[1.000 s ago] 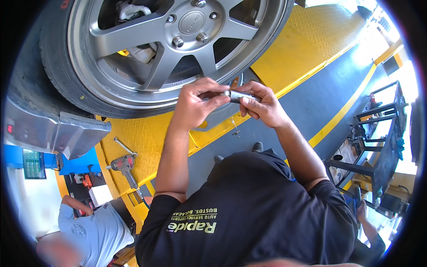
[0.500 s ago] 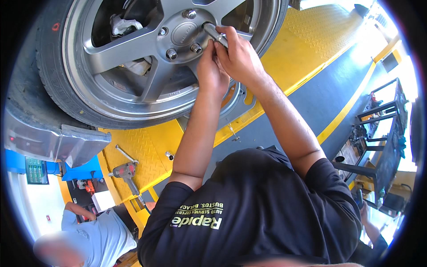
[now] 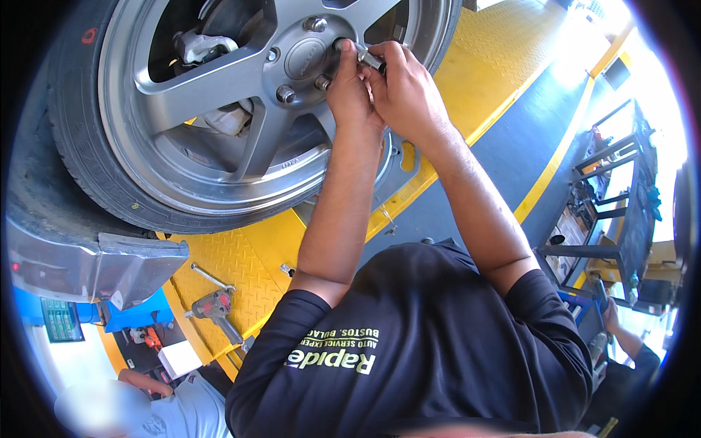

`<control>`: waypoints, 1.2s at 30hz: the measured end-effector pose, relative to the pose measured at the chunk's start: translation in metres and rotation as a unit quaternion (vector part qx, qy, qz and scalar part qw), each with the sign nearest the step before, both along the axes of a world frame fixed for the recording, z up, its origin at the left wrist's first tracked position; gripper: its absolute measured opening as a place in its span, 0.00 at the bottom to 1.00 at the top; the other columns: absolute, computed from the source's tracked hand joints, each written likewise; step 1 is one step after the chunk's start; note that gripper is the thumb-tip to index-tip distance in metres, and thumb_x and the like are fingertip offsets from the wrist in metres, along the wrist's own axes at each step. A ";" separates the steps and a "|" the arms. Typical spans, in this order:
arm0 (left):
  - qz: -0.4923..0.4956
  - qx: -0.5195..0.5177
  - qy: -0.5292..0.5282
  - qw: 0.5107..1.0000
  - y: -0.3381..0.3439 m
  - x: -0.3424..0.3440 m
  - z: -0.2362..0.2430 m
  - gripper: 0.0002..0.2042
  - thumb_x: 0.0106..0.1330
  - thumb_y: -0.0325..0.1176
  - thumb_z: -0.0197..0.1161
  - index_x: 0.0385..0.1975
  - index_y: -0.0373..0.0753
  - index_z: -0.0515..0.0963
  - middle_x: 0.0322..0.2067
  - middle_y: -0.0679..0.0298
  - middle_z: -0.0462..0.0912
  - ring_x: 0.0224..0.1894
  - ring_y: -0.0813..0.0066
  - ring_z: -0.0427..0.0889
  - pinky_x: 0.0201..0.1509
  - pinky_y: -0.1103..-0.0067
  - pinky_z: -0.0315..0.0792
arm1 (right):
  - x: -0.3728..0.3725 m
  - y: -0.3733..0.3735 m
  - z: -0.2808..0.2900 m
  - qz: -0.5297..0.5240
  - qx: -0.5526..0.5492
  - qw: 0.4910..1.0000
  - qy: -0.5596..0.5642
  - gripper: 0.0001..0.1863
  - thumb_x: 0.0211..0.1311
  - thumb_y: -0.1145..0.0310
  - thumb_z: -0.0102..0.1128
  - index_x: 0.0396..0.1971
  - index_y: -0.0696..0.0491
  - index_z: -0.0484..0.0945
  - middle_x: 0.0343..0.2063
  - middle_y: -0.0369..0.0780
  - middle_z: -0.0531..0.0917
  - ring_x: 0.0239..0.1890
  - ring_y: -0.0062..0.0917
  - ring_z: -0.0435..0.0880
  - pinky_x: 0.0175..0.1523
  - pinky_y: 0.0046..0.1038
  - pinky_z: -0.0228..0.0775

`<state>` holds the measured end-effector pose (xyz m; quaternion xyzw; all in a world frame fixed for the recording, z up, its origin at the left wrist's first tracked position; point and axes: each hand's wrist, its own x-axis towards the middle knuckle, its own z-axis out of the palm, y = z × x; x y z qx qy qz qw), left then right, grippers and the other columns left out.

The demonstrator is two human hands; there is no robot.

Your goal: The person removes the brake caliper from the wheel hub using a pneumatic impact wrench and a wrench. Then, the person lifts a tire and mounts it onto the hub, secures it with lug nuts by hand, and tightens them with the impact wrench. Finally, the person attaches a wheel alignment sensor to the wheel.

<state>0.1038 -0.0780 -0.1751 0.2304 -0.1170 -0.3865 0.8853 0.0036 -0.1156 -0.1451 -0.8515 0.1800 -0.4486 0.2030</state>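
A silver spoked alloy wheel [image 3: 263,139] with its tyre [image 3: 84,109] fills the upper left, with chrome lug nuts [image 3: 286,93] round its centre cap. My right hand [image 3: 405,91] grips a short chrome socket tool [image 3: 372,60] at an upper-right lug position on the hub. My left hand [image 3: 352,95] is pinched at the same spot, thumb near the lug hole, against my right hand; its other fingers are partly hidden.
A yellow tread-plate platform [image 3: 219,255] holds an impact gun [image 3: 217,310] and a chrome bar [image 3: 210,276] lower left. A car body panel [image 3: 139,270] hangs there. A black metal rack [image 3: 610,219] stands right. One person [image 3: 182,409] is lower left, another [image 3: 628,365] lower right.
Both hands have risen with the chrome tool from below the wheel rim to the hub. In the last half second my left thumb has moved up toward the lug hole.
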 end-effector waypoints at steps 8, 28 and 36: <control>-0.040 -0.029 -0.023 0.998 0.003 -0.004 -0.005 0.15 0.79 0.46 0.53 0.45 0.40 0.78 0.43 0.63 0.84 0.49 0.70 0.84 0.57 0.71 0.77 | -0.002 0.008 0.009 -0.035 0.033 0.999 -0.022 0.19 0.72 0.57 0.61 0.39 0.62 0.80 0.36 0.54 0.86 0.40 0.52 0.87 0.46 0.46 0.80; -0.065 -0.004 0.045 0.997 0.008 -0.003 -0.006 0.19 0.79 0.52 0.52 0.49 0.41 0.79 0.48 0.59 0.84 0.53 0.65 0.84 0.61 0.69 0.75 | -0.003 0.003 0.018 -0.002 0.137 0.990 0.019 0.20 0.69 0.55 0.64 0.45 0.59 0.79 0.34 0.49 0.89 0.40 0.48 0.88 0.50 0.42 0.79; -0.050 -0.027 0.054 0.997 0.006 -0.011 0.004 0.24 0.78 0.55 0.51 0.53 0.39 0.77 0.49 0.58 0.84 0.55 0.64 0.82 0.62 0.69 0.75 | -0.001 -0.003 0.011 0.005 0.035 0.999 0.000 0.21 0.73 0.53 0.59 0.49 0.58 0.81 0.35 0.50 0.89 0.41 0.48 0.88 0.49 0.44 0.79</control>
